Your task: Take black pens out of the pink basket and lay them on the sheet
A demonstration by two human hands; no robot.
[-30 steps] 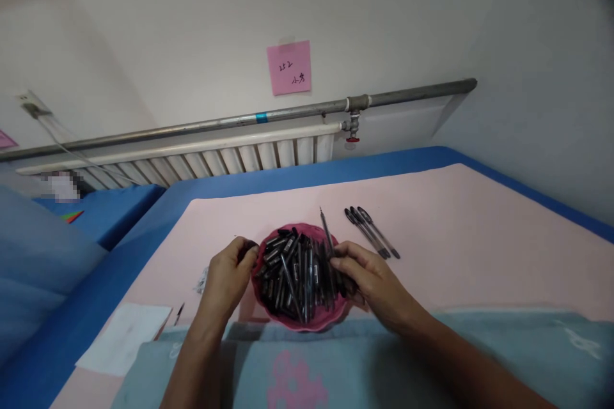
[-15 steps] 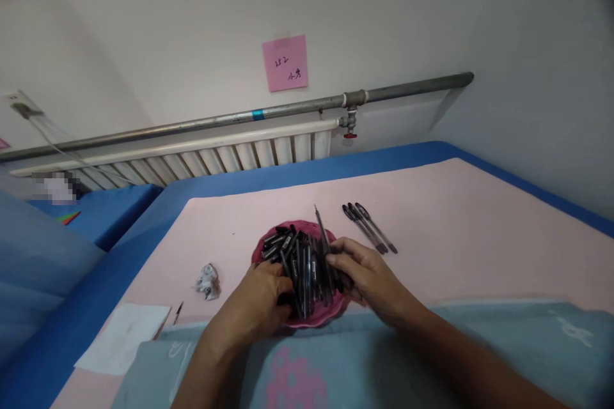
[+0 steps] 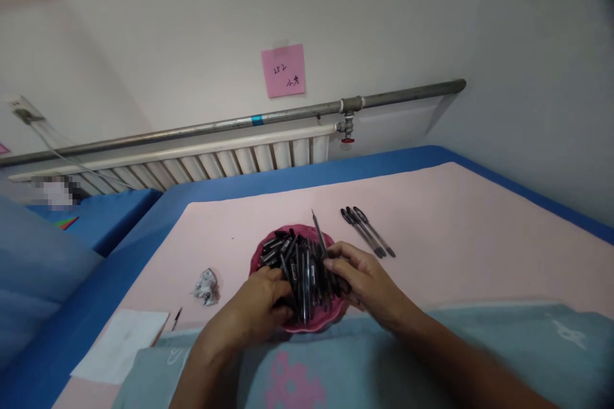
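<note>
A pink basket (image 3: 314,327) with a wavy rim holds many black pen caps (image 3: 272,249) on its left and clear-barrelled pens (image 3: 307,281) on its right. My right hand (image 3: 359,275) is at the basket's right rim, thumb and fingers closed on an uncapped pen (image 3: 320,233) that points up and away. My left hand (image 3: 261,300) reaches over the left rim, its fingers curled down among the caps; what they pinch is hidden. Three capped pens (image 3: 367,231) lie side by side on the pink sheet, beyond my right hand.
The pink sheet (image 3: 455,236) covers a blue-edged table. A crumpled wrapper (image 3: 206,286), a small dark pen-like piece (image 3: 177,318) and white paper (image 3: 119,345) lie to the left. A teal cloth (image 3: 489,339) is at the front. Behind stand a radiator (image 3: 225,163) and a pipe (image 3: 297,114).
My left hand has moved right from beside the basket's left rim into it, among the caps, uncovering the crumpled wrapper. My right hand keeps the pen in nearly the same place.
</note>
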